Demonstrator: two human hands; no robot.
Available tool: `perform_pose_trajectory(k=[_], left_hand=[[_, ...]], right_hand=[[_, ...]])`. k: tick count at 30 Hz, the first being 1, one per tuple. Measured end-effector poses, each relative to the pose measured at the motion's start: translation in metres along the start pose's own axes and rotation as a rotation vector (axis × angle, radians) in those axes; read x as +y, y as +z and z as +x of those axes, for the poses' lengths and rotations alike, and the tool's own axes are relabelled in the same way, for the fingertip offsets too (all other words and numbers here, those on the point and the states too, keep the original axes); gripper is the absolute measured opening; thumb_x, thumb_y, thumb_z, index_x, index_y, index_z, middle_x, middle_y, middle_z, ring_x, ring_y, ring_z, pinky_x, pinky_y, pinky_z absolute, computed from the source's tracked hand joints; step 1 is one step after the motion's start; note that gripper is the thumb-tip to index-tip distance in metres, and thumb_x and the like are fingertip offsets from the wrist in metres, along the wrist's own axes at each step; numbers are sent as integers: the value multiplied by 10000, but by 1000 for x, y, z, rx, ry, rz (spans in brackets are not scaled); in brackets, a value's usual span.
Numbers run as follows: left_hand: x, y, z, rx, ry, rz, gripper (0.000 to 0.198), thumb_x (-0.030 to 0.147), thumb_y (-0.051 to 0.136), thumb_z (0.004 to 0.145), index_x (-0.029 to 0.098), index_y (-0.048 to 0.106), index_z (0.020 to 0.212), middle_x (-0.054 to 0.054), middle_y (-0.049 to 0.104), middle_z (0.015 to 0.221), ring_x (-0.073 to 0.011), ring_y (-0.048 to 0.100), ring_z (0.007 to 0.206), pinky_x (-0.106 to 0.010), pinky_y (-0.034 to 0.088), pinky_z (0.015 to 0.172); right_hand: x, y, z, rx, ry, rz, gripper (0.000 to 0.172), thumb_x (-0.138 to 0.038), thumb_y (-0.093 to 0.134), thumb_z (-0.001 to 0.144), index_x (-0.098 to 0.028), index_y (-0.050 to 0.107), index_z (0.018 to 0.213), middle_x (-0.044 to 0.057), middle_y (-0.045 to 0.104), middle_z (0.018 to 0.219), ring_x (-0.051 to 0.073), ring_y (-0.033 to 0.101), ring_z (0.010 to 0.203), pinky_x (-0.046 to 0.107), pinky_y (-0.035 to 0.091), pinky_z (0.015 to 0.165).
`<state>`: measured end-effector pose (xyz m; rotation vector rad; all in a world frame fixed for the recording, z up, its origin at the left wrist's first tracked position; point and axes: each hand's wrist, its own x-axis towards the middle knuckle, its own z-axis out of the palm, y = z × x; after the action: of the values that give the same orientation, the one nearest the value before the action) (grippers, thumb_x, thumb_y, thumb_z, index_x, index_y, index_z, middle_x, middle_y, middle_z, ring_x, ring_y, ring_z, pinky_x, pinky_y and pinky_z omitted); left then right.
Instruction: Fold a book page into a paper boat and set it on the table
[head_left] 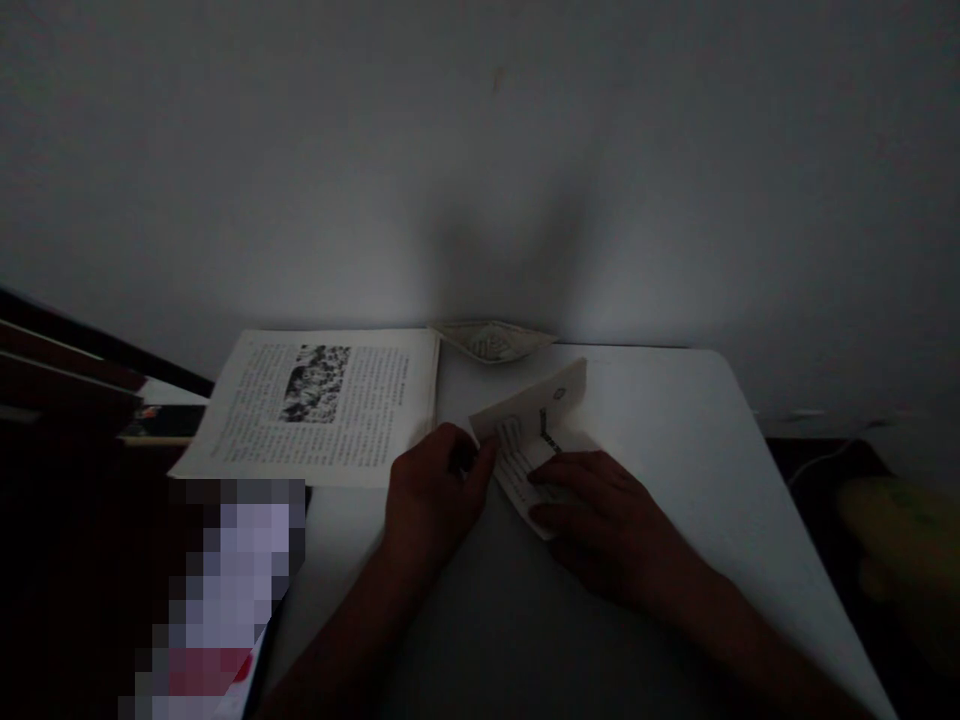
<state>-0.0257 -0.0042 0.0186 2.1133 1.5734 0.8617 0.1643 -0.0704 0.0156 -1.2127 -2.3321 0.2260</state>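
A printed sheet of paper (559, 405), creased and partly raised off the table, lies between my two hands. My left hand (439, 485) pinches its left edge between thumb and curled fingers. Over the near right part of the sheet, my right hand (600, 515) has its thumb and fingers closed on the paper. Just beyond the sheet, a folded paper boat (491, 342) stands by the wall. To the left is a stack of printed pages (345, 440) with a black-and-white picture on top.
The white table (667, 420) meets a grey wall (495, 150) at its far edge. A pixelated, bright screen-like thing (240, 570) is at the lower left. Dark items (67, 390) lie past the left side, and a blurry yellowish thing (892, 540) is off the right edge. The light is dim.
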Motion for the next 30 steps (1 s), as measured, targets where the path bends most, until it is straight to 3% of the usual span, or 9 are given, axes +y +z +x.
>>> perform_pose_trajectory(k=[4, 8, 16, 30], left_hand=[[-3, 2, -1, -24, 53, 77, 341, 372, 550, 820, 164, 574, 551, -1, 589, 505, -113, 536, 460, -224, 361, 486], [-4, 3, -3, -164, 109, 57, 264, 327, 503, 852, 179, 679, 723, -28, 675, 625, -145, 598, 532, -241, 394, 529], [-5, 0, -6, -355, 256, 71, 246, 267, 462, 853, 197, 687, 923, -56, 719, 806, -195, 665, 683, -293, 480, 638], [-3, 0, -4, -423, 199, 211, 265, 253, 457, 848, 217, 682, 984, -44, 728, 887, -220, 685, 762, -341, 523, 699]], right_hand=[[0, 1, 1, -36, -6, 13, 168, -201, 577, 788, -220, 633, 945, 79, 639, 1065, 219, 568, 958, 375, 461, 771], [-1, 2, 3, -83, 17, 39, 161, -202, 562, 807, -217, 628, 953, 69, 651, 1013, 209, 571, 925, 373, 445, 782], [-2, 3, 5, -115, 53, 81, 110, -212, 561, 823, -206, 632, 907, 39, 655, 914, 194, 558, 885, 365, 416, 793], [5, -1, 4, -57, 74, 105, 141, -257, 574, 833, -190, 656, 926, 50, 676, 907, 181, 595, 850, 358, 447, 774]])
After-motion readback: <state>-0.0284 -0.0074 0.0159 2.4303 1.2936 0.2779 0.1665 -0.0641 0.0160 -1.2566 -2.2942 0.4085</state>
